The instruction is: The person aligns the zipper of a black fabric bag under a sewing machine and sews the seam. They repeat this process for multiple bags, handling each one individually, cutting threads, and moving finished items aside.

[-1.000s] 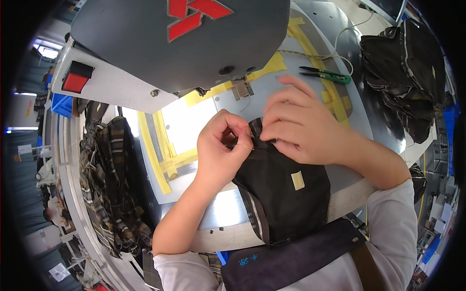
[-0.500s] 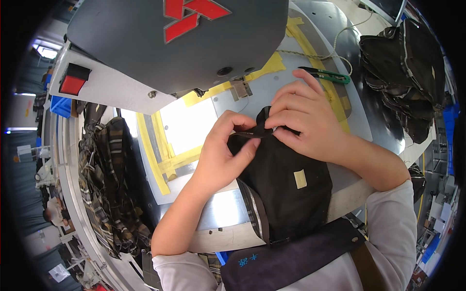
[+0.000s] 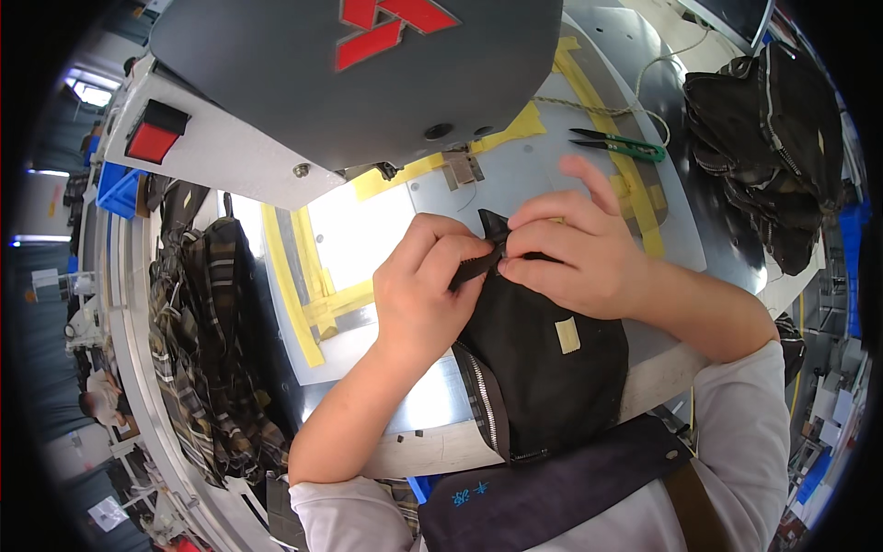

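Head view: my forearms converge from lower left and lower right. My left hand (image 3: 418, 290) is curled, pinching the dark cloth (image 3: 547, 386). My right hand (image 3: 589, 253) pinches it just beside, one finger raised. The cloth lies over the table's (image 3: 428, 396) near edge, narrow end pointing away, long axis running toward me, zipper (image 3: 488, 405) leftward.

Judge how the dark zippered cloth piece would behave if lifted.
The dark cloth piece would probably droop, since its far end bunches between the left hand and right hand. The metal zipper along its left edge likely makes that side slightly stiffer.
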Motion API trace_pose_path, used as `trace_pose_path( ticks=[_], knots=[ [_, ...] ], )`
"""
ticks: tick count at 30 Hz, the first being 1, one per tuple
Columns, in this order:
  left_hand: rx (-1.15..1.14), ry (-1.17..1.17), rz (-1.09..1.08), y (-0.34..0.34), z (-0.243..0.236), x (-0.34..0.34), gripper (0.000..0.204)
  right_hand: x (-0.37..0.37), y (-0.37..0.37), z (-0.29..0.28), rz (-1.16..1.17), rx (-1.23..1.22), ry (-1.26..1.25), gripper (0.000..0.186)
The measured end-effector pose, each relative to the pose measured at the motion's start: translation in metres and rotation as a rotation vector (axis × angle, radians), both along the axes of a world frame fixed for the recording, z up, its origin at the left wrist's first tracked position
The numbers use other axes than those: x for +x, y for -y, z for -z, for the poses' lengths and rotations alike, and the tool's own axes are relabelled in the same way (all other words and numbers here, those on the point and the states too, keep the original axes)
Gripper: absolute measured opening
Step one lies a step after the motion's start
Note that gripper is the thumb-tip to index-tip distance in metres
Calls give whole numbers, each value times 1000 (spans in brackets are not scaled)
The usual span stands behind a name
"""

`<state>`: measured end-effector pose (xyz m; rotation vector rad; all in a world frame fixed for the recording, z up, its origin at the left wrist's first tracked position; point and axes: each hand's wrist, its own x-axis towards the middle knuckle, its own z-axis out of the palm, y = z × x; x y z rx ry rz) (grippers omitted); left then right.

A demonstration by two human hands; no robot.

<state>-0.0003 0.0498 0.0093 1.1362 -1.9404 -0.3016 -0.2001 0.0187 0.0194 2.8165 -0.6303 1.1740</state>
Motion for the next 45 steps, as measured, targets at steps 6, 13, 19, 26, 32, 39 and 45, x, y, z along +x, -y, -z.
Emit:
trace_pose_path(
  ticks=[6,13,19,26,32,39,45],
  knots=[
    [-186,169,54,4,-1,3,29,6,3,-22,32,456,223,20],
    [-262,226,149,1,0,-3,28,9,24,-18,115,1022,-114,15],
    [-209,133,60,2,3,0,30,12,7,-6,67,677,85,10],
    [-229,-2,-31,1,3,2,32,7,-1,-7,-8,239,81,18],
    [-384,85,102,2,5,10,29,6,-7,-21,89,728,147,17],
    [-440,159,178,0,3,9,25,1,3,-21,-17,1011,150,16],
    [-492,190,211,-1,2,7,26,-1,6,-28,17,959,-5,18]
  ],
)
